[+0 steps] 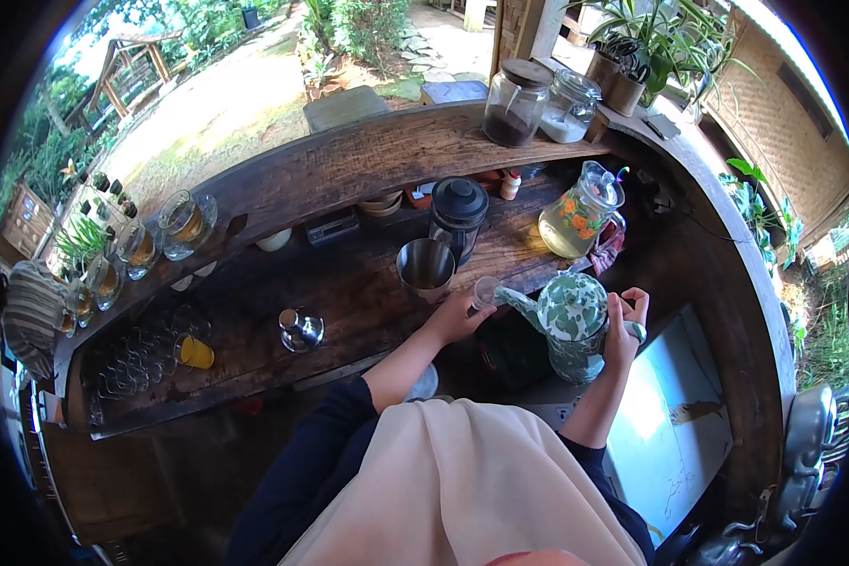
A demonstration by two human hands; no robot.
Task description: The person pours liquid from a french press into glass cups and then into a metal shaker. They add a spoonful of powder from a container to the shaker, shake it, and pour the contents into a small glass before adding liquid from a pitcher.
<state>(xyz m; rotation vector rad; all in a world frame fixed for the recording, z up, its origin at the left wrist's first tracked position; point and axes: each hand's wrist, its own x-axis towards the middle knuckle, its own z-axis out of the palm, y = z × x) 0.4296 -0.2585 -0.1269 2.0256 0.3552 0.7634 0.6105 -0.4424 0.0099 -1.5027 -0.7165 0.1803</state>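
My right hand [621, 335] is wrapped round the handle of a green-and-white marbled teapot [575, 325]. The teapot's spout points left, its tip right by the rim of a small clear cup [485, 291]. That cup is pinched in the fingers of my left hand [455, 318], close beside a metal shaker tin [425, 267] on the wooden counter. Just behind the tin is a French press [457, 215] with a black lid. A shiny metal shaker top [301, 330] sits on the counter left of my left hand.
A flowered glass pitcher [575, 219] of pale liquid stands behind the teapot. Upside-down glasses and a glass of orange liquid [196, 353] are at left. On the raised ledge [349, 156] stand a dark-filled jar [516, 106], a white-filled jar [568, 108] and several glass cups [184, 224].
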